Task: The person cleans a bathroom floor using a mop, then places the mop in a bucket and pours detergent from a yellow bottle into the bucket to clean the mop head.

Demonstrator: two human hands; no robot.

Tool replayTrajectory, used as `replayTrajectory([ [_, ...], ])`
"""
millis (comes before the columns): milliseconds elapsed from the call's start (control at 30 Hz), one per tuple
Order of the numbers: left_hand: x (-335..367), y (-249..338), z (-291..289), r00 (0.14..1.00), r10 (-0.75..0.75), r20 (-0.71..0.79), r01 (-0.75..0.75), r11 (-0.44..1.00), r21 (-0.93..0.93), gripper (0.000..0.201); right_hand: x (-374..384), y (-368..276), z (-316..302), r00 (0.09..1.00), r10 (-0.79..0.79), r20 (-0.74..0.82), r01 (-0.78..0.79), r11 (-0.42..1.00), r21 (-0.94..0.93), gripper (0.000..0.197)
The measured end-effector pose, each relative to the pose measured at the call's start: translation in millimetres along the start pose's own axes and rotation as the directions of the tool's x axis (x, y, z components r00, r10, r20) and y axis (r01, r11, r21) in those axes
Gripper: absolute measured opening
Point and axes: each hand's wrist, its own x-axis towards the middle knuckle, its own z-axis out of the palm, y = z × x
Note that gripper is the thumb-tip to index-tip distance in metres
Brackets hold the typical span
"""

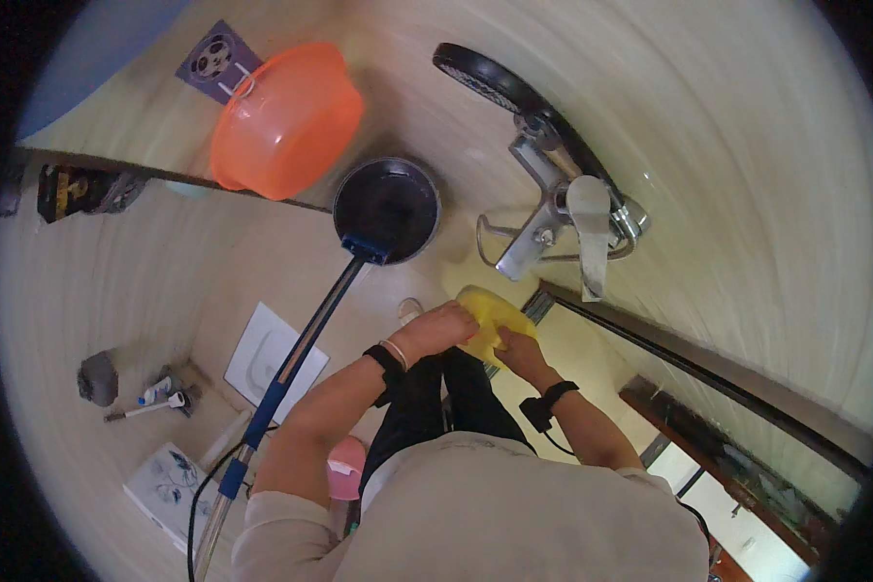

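Yellow cloth, seemingly [493, 312]: near the tap [589, 215], below it | left hand [444, 328], right hand [521, 354]: each grip grasping the cloth, probably to steady it | orange basin [296, 126]: hangs left of the tap, presumably stored

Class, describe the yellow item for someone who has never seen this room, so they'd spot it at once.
Find the metal tap on the wall, right of centre. Below it in the picture, the left hand and right hand hold the yellow item. Its bright yellow sets it apart from the orange basin and dark round tub.
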Motion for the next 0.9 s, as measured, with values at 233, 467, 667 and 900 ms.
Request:
replayTrajectory([
  [233, -2.1, 16.1, -14.0, 0.930, -0.153, -0.335, 0.133, 0.988, -0.081, 0.051, 11.3, 9.3, 6.4, 0.972, 0.223, 0.075, -0.225, 0.974, 0.024, 0.038],
  [467, -27.4, 6.3, 62.6, 0.819, -0.479, -0.317, 0.369, 0.862, -0.348, 0.045, 67.2, 86.0, 85.8, 0.941, 0.270, 0.204, -0.293, 0.952, 0.091, 0.052],
  [667, -60.6, -6.4, 114.7, 0.708, -0.597, -0.377, 0.442, 0.791, -0.423, 0.037, 143.2, 133.3, 140.9, 0.918, 0.316, 0.240, -0.344, 0.935, 0.088, 0.056],
  [900, -93.9, -49.1, 161.4, 0.572, -0.715, -0.402, 0.513, 0.694, -0.505, 0.031, 208.5, 152.0, 166.7, 0.863, 0.416, 0.287, -0.468, 0.872, 0.143, 0.052],
])
